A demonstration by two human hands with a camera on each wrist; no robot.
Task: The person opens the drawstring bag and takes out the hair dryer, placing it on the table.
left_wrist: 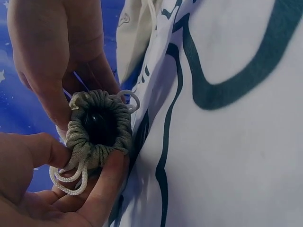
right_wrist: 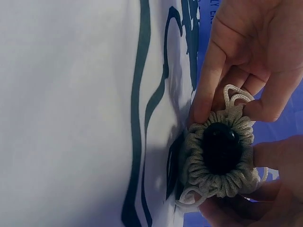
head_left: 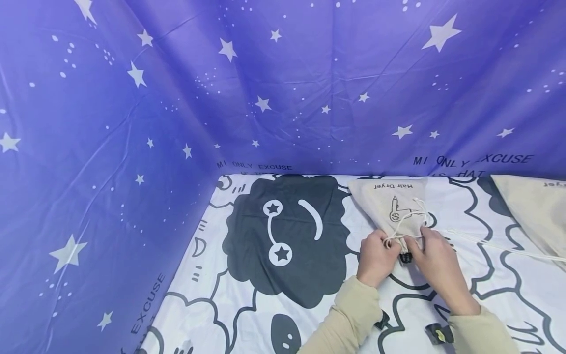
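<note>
Purple star-printed fabric (head_left: pixel 300 123) hangs behind a white cartoon-print cloth (head_left: pixel 239 290). Near the cloth's far edge lies a beige "Hair Dryer" drawstring bag (head_left: pixel 391 206), left of a second beige bag (head_left: pixel 537 214); the left hand (head_left: pixel 378 255) and right hand (head_left: pixel 438 258) pinch the first one's gathered mouth in their fingers, a shiny black object (right_wrist: pixel 221 149) inside.

Flat surface before me under white cloth (head_left: pixel 236 297), printed with dark-grey cartoon outlines plus large dark-grey star-eyed face (head_left: pixel 289 206). On cloth, far side: beige fabric drawstring bag (head_left: pixel 384 194), "Hair Dryer" lettering upside down to me; I grip its gathered mouth. Second beige fabric bag (head_left: pixel 537 211) at right edge, cut off; thin white cord (head_left: pixel 499 244) trails left. Near my forearms: small black item (head_left: pixel 382 320), black yellow-marked one (head_left: pixel 439 333), both unidentified.
</note>
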